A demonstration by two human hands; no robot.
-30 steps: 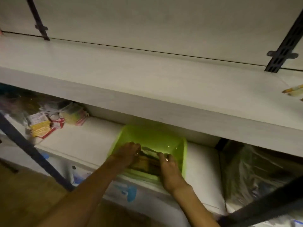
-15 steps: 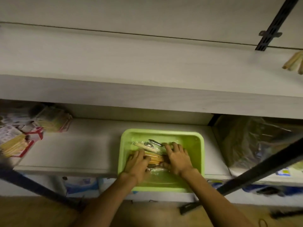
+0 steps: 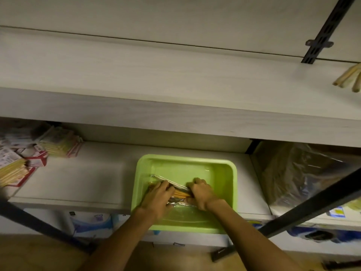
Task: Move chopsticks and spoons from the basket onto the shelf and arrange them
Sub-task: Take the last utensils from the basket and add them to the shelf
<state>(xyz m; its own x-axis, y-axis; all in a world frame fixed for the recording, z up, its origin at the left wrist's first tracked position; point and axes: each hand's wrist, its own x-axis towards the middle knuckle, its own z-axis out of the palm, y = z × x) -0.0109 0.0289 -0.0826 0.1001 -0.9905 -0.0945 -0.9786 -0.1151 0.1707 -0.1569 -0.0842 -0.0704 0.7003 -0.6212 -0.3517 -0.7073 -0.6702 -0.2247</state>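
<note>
Basket: I see the lime-green rectangular plastic basket [image 3: 224, 173] sitting on the lower white shelf board [image 3: 93, 178], its near edge hanging over the board's front.
Chopsticks: a bundle of yellow-orange wooden chopsticks in clear plastic wrap [image 3: 180, 193] lies in the basket's left half, between my two hands.
Spoons: clear-wrapped silvery pieces [image 3: 168, 180] lie just behind the chopsticks; I cannot tell for sure that they are spoons.
Left hand: my left hand [image 3: 157, 200] is inside the basket on the bundle's left end, fingers [image 3: 166, 185] curled over it and gripping.
Right hand: my right hand [image 3: 202, 192] grips the bundle's right end, fingers [image 3: 197, 181] bent down around it and knuckles up.
Upper shelf: the wide pale wood-grain upper shelf [image 3: 156, 79] spans the view above the basket; a few tan wrapped chopstick bundles [image 3: 349, 80] lie at its far right edge.
Left of basket: stacks of small red-and-white and yellow packets [image 3: 39, 151] sit on the lower board, well apart from the basket.
Right of basket: a crinkled clear plastic bag of goods [image 3: 300, 173] stands near the basket.
Frame: a black slotted metal upright [image 3: 322, 34] runs up the back wall, and a dark diagonal bar [image 3: 312, 204] crosses the lower right.
</note>
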